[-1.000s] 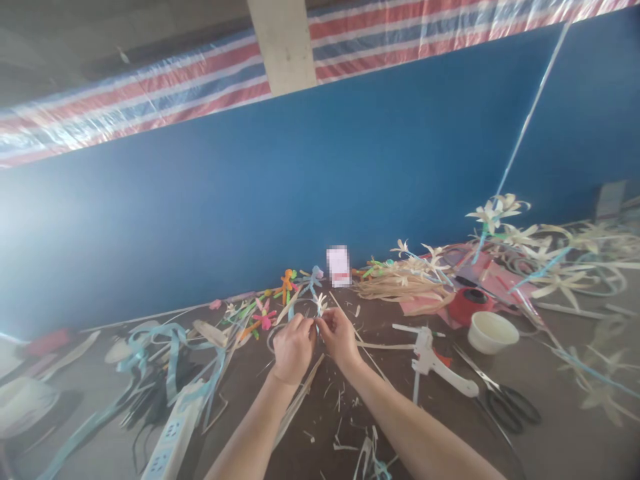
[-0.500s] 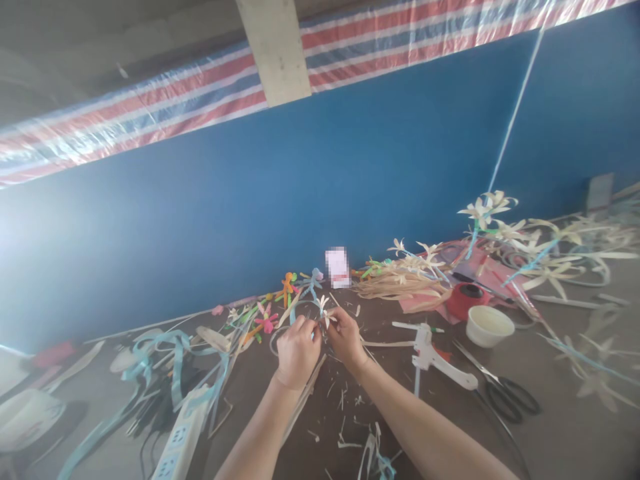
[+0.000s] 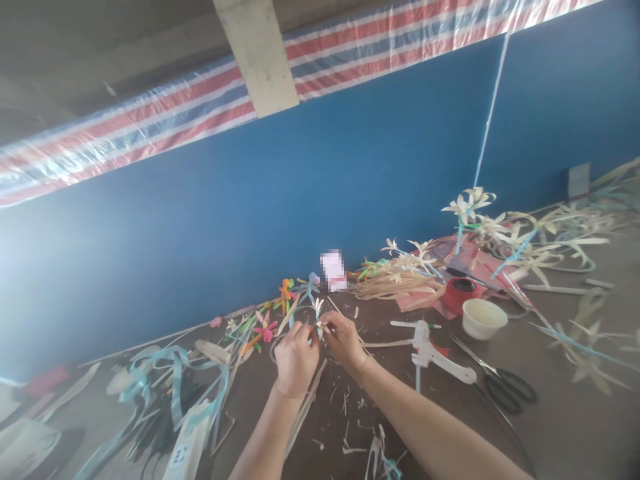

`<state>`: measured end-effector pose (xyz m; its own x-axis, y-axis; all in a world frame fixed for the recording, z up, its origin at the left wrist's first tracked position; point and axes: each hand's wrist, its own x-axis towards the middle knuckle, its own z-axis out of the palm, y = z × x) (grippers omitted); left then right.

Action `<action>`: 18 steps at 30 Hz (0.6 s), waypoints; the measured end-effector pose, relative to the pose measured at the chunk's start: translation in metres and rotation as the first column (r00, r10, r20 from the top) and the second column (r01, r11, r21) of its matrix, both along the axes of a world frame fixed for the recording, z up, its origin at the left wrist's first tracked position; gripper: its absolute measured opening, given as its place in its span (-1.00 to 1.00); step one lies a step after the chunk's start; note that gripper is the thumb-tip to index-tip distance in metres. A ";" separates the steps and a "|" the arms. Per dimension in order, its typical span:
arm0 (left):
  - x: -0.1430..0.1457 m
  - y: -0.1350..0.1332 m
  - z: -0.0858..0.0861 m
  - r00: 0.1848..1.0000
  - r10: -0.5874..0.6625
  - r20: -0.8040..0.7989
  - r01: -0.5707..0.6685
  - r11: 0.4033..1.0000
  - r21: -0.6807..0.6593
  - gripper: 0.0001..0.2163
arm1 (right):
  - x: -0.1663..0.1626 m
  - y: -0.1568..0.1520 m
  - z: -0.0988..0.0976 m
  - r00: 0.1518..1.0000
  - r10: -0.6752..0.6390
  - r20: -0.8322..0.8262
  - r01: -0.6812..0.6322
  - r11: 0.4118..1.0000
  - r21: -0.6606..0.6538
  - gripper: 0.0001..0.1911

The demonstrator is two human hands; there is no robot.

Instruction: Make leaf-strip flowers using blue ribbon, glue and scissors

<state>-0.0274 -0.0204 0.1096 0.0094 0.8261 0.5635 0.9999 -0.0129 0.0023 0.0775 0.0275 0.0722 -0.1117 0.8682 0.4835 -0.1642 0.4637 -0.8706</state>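
Observation:
Between my two hands, near the middle of the table, is a small cream-white craft flower [image 3: 319, 308] with narrow pointed petals. My left hand [image 3: 298, 357] is closed, its fingertips pinching at the flower's base from the left. From the right, my right hand [image 3: 345, 341] pinches the same flower with thumb and forefinger. The fingers hide most of the stem and the exact grip. A light-blue ribbon [image 3: 295, 315] curves just behind the left hand. Thin cream scraps [image 3: 345, 401] lie scattered on the dark tabletop below the hands.
To the right lie a white glue gun [image 3: 430, 353], black-handled scissors [image 3: 500, 383], a white bowl [image 3: 484, 319] and a red tape roll [image 3: 459, 297]. Finished cream flowers [image 3: 470, 205] and straw strips [image 3: 385, 283] sit behind. At left are a power strip [image 3: 193, 433] and blue ribbon [image 3: 177, 380].
Both hands stay on the flower, with the right fingers shifted slightly closer around its base. The whole view has moved a little, so most things on the right appear further left.

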 end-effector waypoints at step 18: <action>-0.033 0.021 -0.008 0.201 0.043 0.979 0.134 0.988 -0.071 -0.73 | 0.002 0.006 -0.002 0.993 -0.023 0.118 0.037 0.993 -0.113 -0.78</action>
<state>-0.0605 0.0006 0.1019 -0.4339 0.8990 0.0588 0.1967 0.0309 0.9800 0.0792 0.0332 0.0701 -0.1344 0.9209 0.3660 -0.0467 0.3631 -0.9306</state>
